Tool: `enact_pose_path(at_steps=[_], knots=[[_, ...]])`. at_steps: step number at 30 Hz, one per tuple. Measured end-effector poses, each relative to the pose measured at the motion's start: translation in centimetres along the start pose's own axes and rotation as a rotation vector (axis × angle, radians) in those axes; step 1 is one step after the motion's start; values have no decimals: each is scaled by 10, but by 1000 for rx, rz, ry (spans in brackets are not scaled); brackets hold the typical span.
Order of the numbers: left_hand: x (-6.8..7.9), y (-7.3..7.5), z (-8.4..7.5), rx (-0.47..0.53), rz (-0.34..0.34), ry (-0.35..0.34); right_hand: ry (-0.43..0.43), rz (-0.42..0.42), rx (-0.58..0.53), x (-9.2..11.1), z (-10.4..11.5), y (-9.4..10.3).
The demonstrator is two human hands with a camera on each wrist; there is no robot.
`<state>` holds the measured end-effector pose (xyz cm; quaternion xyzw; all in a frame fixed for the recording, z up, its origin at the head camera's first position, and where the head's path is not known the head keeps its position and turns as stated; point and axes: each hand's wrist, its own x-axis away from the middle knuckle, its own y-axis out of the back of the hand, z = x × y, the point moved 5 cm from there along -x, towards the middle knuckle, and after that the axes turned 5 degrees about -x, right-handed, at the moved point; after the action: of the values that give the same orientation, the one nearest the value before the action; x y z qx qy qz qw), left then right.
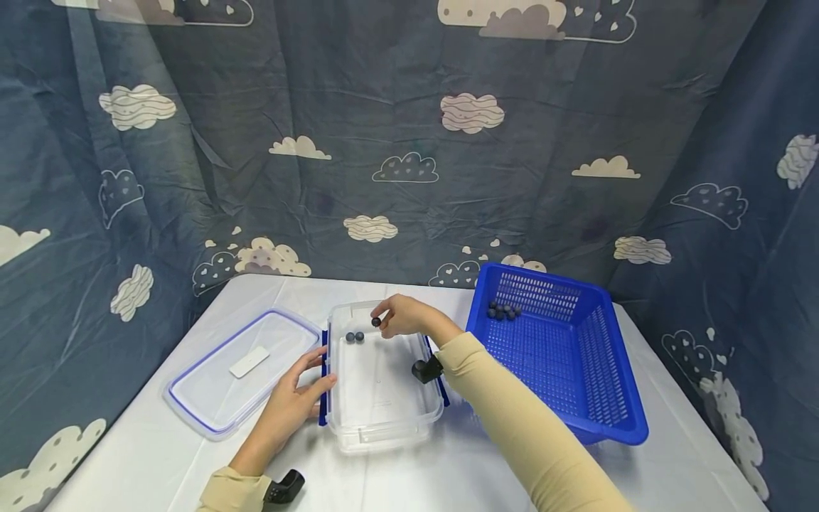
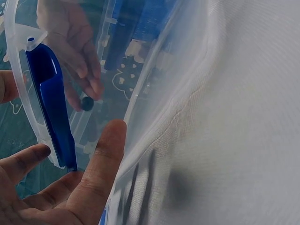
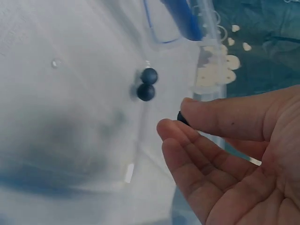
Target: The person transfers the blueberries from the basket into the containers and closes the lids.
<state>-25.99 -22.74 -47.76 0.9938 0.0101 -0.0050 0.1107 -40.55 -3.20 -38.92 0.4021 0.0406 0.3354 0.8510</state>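
A clear plastic container (image 1: 384, 398) with blue side latches stands in the middle of the table. Two blueberries (image 3: 147, 84) lie close together on its floor; the head view shows them near the far left corner. Over the container's far part, my right hand (image 1: 404, 315) pinches another blueberry (image 1: 375, 322) between thumb and fingertips. In the right wrist view the thumb and fingers mostly hide that berry. My left hand (image 1: 293, 402) is at the container's left side, fingers spread and fairly straight beside the blue latch (image 2: 54, 103). Its thumb (image 2: 101, 164) lies against the wall.
A blue plastic basket (image 1: 623, 370) stands on the right, with several blueberries (image 1: 503, 311) in its far left corner. The container's clear lid (image 1: 217, 419) with a blue seal lies flat on the left, bearing a white label (image 1: 249, 361). A cloud-patterned curtain surrounds the table.
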Motion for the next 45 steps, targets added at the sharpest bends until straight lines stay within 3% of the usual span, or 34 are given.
enact_pose_path(at_steps=[7,21,30,45], knots=[[0,0,-1,-3,0,4,-92,-2,31,-9,-4,-19],[5,0,1,-19,-11,18,-164,1,10,-10,-8,-35],[3,0,-2,-13,-9,9,-130,-9,45,-10,-4,-28],[2,-1,-1,18,-7,4,-63,-33,-75,0,-5,13]])
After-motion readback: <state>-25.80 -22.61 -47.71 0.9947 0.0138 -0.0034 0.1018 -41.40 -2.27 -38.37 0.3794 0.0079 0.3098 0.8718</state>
